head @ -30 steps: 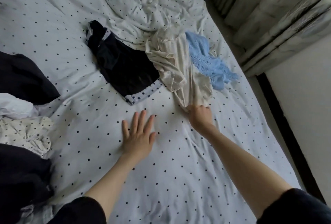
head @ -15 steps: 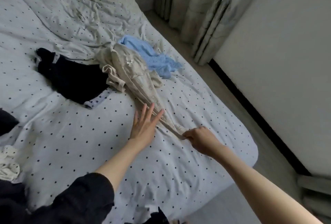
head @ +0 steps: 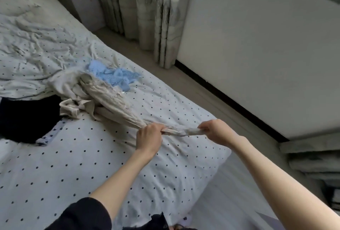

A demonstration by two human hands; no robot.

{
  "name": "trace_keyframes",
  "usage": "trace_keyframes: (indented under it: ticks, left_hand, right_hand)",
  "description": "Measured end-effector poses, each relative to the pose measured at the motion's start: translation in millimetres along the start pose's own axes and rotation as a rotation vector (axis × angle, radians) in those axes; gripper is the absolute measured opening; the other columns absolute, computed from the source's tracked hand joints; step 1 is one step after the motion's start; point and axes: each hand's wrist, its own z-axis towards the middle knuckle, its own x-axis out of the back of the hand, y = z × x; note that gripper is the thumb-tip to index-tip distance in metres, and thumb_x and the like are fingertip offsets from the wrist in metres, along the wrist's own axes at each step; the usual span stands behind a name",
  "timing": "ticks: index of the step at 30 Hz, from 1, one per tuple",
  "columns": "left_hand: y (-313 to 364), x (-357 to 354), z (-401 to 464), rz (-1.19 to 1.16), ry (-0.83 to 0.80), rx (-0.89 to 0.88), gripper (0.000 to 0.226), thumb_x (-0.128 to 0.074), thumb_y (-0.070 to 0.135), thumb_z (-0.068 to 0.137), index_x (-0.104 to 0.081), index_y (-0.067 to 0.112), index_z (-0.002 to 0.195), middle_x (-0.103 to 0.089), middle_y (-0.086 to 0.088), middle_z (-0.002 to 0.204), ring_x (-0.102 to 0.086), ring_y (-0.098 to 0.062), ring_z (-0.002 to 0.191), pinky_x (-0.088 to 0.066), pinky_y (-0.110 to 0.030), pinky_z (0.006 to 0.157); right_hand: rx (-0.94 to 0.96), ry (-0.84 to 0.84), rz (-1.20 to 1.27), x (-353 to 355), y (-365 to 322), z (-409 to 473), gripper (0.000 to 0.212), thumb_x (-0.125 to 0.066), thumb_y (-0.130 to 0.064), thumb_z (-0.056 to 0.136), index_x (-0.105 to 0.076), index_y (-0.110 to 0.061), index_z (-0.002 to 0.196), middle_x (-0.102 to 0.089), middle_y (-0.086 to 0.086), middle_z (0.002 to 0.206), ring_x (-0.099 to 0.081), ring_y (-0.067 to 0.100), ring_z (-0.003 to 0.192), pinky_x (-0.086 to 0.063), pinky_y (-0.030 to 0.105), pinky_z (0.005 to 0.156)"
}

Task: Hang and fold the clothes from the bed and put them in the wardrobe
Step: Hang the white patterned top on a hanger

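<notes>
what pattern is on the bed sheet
White bed sheet with small dark polka dots, clearest in the head view.

sleeve (head: 81,215): dark navy — pushed up above the left elbow
forearms: both bare
left hand (head: 149,136): no rings
right hand (head: 217,132): no rings — no watch

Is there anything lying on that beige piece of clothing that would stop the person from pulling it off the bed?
Nothing visible pins it. Both the left hand and right hand already grip one end of the beige garment. Its far end lies bunched against the blue knit garment and the black garment; neither lies on top of it.
</notes>
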Motion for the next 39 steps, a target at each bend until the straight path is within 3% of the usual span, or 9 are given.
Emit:
trace_keyframes:
  ticks: [4, 11, 17, 22, 26, 29, 32, 35, 39]
  left_hand:
    - [32.8, -14.7, -19.5, 0.005, -0.205, -0.137, 0.030, -0.046, 0.009, 0.089, -0.069, 0.022, 0.103, -0.069, -0.007, 0.099, -0.062, -0.029, 0.096, -0.043, -0.033, 0.074]
    - [3.3, -11.8, -17.1, -0.108, -0.500, -0.100, 0.035, -0.050, 0.020, 0.095, -0.057, 0.024, 0.129, -0.059, -0.001, 0.130, -0.051, -0.022, 0.122, -0.041, -0.034, 0.100]
    - [-109.4, 10.4, -24.8, -0.027, -0.281, 0.174, 0.047, -0.046, 0.018, 0.097, -0.037, 0.016, 0.143, -0.032, -0.002, 0.151, -0.022, -0.017, 0.141, -0.020, -0.028, 0.111]
    - [-187.4, 15.8, -37.6, 0.158, -0.360, 0.387, 0.058, -0.041, 0.029, 0.098, -0.015, 0.022, 0.150, -0.006, -0.005, 0.158, -0.004, -0.023, 0.145, -0.018, -0.038, 0.115]
    - [-221.8, 1.5, -57.1, 0.177, -0.523, 0.407, 0.062, -0.037, 0.031, 0.099, -0.005, 0.024, 0.151, 0.010, -0.001, 0.159, 0.008, -0.021, 0.146, -0.005, -0.040, 0.118]
    - [-220.0, 4.3, -58.4, 0.112, -0.386, 0.412, 0.055, -0.038, 0.027, 0.099, -0.018, 0.021, 0.150, -0.008, 0.000, 0.158, -0.007, -0.018, 0.145, -0.012, -0.036, 0.116]
    - [-199.5, 15.8, -40.4, -0.061, -0.096, 0.469, 0.053, -0.041, 0.015, 0.097, -0.024, 0.013, 0.147, -0.022, -0.008, 0.154, -0.023, -0.022, 0.141, -0.023, -0.036, 0.112]
    - [-170.4, 26.6, -16.5, 0.030, 0.106, 0.264, 0.064, -0.047, 0.003, 0.091, -0.021, 0.013, 0.149, -0.015, -0.017, 0.155, -0.024, -0.032, 0.140, -0.027, -0.043, 0.111]
    - [-120.7, 34.3, 24.4, 0.258, 0.042, -0.104, 0.090, -0.043, -0.009, 0.085, 0.007, 0.034, 0.146, 0.019, -0.002, 0.154, 0.016, -0.029, 0.144, -0.002, -0.049, 0.118]
  right_hand:
    - [-0.118, -0.143, 0.116, -10.7, 14.5, 1.6, 0.044, -0.044, -0.013, 0.090, -0.054, -0.029, 0.130, -0.059, -0.009, 0.127, -0.057, 0.015, 0.110, -0.048, 0.028, 0.088]
    - [-0.058, -0.123, 0.224, -36.7, -27.4, 33.8, 0.037, -0.039, -0.021, 0.098, -0.053, -0.019, 0.131, -0.058, 0.002, 0.130, -0.055, 0.022, 0.114, -0.045, 0.025, 0.080]
    - [0.064, -0.168, 0.169, -61.0, -94.6, 77.4, 0.047, -0.046, -0.035, 0.097, -0.040, -0.015, 0.140, -0.054, 0.007, 0.135, -0.049, 0.024, 0.124, -0.039, 0.033, 0.101]
    - [0.054, -0.023, 0.139, -74.0, -172.2, 130.3, 0.078, -0.053, -0.048, 0.090, -0.014, -0.011, 0.147, -0.033, 0.011, 0.147, -0.039, 0.033, 0.128, -0.036, 0.051, 0.101]
    - [-0.062, 0.076, 0.083, -84.4, -205.3, 171.8, 0.038, -0.041, -0.018, 0.093, -0.040, -0.010, 0.130, -0.050, 0.012, 0.126, -0.050, 0.033, 0.111, -0.030, 0.048, 0.097]
    - [-0.044, 0.193, 0.127, -96.8, -196.4, 166.8, 0.021, -0.037, -0.002, 0.084, -0.054, -0.012, 0.090, -0.055, 0.007, 0.090, -0.050, 0.029, 0.080, -0.028, 0.040, 0.088]
    - [0.094, 0.243, 0.264, -107.5, -176.2, 139.1, 0.033, -0.048, -0.008, 0.087, -0.037, -0.023, 0.059, -0.043, -0.005, 0.072, -0.041, 0.022, 0.065, -0.029, 0.036, 0.079]
    - [0.227, 0.273, 0.336, -103.4, -140.1, 110.8, 0.036, -0.059, -0.008, 0.085, -0.038, -0.017, 0.056, -0.043, -0.007, 0.065, -0.040, 0.019, 0.056, -0.031, 0.033, 0.071]
    - [0.376, 0.298, 0.291, -74.9, -105.6, 81.5, 0.016, -0.063, -0.017, 0.086, -0.066, -0.006, 0.075, -0.064, 0.003, 0.075, -0.053, 0.025, 0.060, -0.042, 0.034, 0.068]
